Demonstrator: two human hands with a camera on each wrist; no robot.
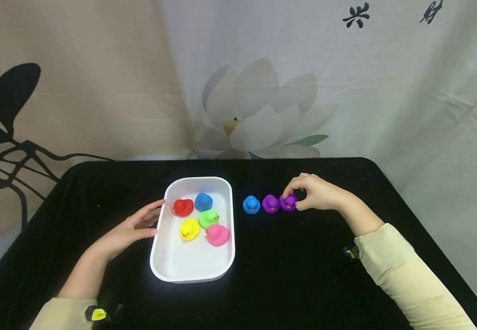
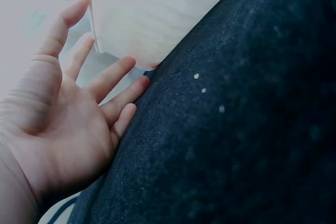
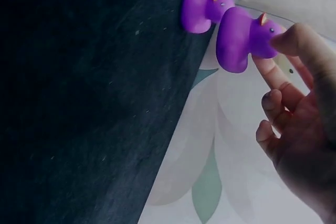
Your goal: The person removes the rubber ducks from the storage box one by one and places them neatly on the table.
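Observation:
My right hand (image 1: 317,192) pinches a purple rubber duck (image 1: 288,203) between thumb and fingers at the right end of a short row. Just left of it sits a second purple duck (image 1: 270,204), then a blue duck (image 1: 251,205). In the right wrist view, the thumb lies against the head of the pinched purple duck (image 3: 234,40). My left hand (image 1: 128,231) rests its fingertips and thumb on the left side of a white tray (image 1: 180,270), fingers spread and not curled. In the left wrist view, the left hand (image 2: 68,124) is beside the tray wall (image 2: 152,30).
Inside the tray lie a red duck (image 1: 183,207), a blue duck (image 1: 203,201), a green duck (image 1: 208,218), a yellow duck (image 1: 189,229) and a pink duck (image 1: 217,235). Black cloth (image 1: 287,284) covers the table. Behind it hangs a printed curtain (image 1: 139,91).

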